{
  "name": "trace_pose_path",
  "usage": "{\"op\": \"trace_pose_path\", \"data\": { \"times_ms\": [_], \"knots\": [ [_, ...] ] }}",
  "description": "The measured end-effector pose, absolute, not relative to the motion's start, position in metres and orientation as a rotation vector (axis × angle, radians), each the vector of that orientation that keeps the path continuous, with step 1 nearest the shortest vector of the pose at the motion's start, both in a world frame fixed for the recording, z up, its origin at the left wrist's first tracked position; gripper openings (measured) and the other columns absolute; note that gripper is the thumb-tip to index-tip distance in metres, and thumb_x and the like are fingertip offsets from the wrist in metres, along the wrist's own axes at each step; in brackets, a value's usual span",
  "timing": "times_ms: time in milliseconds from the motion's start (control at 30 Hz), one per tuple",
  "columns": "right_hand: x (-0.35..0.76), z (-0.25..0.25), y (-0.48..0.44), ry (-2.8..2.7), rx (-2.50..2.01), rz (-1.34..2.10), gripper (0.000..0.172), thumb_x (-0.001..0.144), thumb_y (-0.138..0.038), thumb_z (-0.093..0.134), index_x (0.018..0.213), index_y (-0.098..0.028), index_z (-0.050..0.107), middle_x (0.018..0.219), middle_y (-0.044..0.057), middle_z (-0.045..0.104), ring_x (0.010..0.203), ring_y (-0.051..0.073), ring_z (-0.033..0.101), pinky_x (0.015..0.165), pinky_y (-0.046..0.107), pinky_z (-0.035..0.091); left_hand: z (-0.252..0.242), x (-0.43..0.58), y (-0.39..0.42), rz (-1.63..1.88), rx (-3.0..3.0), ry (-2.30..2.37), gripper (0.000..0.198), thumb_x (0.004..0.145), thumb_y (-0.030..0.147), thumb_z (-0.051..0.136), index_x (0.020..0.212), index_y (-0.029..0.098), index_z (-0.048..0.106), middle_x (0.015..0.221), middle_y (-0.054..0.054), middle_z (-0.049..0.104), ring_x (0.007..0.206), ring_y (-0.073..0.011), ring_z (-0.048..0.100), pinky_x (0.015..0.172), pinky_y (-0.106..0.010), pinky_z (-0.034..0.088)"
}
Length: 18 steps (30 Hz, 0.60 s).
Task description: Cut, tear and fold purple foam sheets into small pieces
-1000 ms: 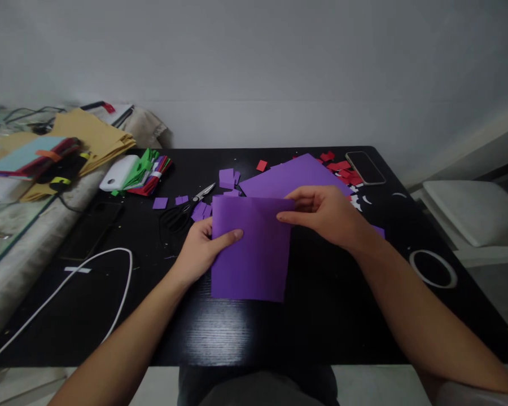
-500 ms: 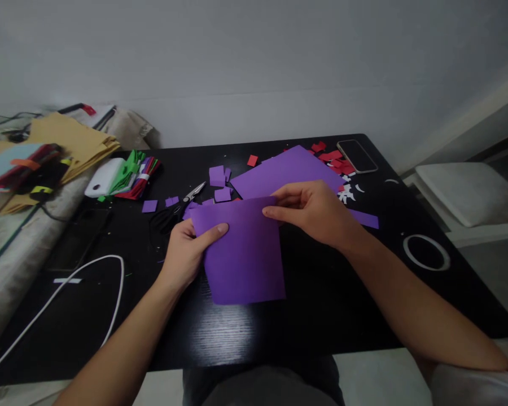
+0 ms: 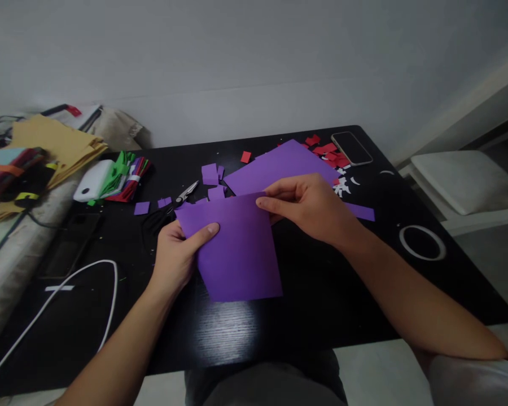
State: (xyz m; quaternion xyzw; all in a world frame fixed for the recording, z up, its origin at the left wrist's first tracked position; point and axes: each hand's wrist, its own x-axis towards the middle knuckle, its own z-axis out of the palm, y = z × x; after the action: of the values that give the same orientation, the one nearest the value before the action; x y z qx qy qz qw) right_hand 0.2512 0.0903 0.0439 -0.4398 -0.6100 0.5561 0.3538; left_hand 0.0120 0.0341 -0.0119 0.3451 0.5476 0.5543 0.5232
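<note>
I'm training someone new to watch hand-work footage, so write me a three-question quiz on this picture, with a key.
1. Multiple choice: what are the left hand and the right hand both holding?
a) a white looped cable
b) a purple paper sheet
c) a square of red paper

2. True or false: the black-handled metal scissors are in the right hand.

3. Compare: which is nearer the picture's right edge, the dark-screened, pale-rimmed phone or the round white ring?

Key: 1. b. 2. False; they lie on the black table. 3. The round white ring.
</note>
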Motion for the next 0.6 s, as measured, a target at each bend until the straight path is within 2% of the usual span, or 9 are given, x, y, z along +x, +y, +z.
{"op": "trace_pose_path", "data": {
  "times_ms": [333,600],
  "knots": [
    [0.2520,0.0407,0.0910,-1.534,-1.122,1.457,0.026,0.078,-0.038,0.088,0.095,-0.018,0.081,0.089,0.005,0.081,0.082,0.020,0.077,0.075,0.032,0.066,-0.0111,0.0117,0.0334,1.316,0.857,1.348,0.033,0.065,0.032,0.093,0.090,0.015,0.080,0.089,-0.007,0.082,0.069,-0.0201,0.074,0.068,-0.030,0.062],
    [0.2523,0.0396,0.0915,-1.525,-1.140,1.430,0.032,0.074,-0.040,0.090,0.095,-0.018,0.081,0.089,0.007,0.081,0.082,0.021,0.077,0.073,0.034,0.067,-0.0075,0.0132,0.0330,1.323,0.826,1.311,0.032,0.064,0.031,0.095,0.087,0.016,0.080,0.087,-0.006,0.081,0.067,-0.0180,0.073,0.066,-0.028,0.062]
  ]
}}
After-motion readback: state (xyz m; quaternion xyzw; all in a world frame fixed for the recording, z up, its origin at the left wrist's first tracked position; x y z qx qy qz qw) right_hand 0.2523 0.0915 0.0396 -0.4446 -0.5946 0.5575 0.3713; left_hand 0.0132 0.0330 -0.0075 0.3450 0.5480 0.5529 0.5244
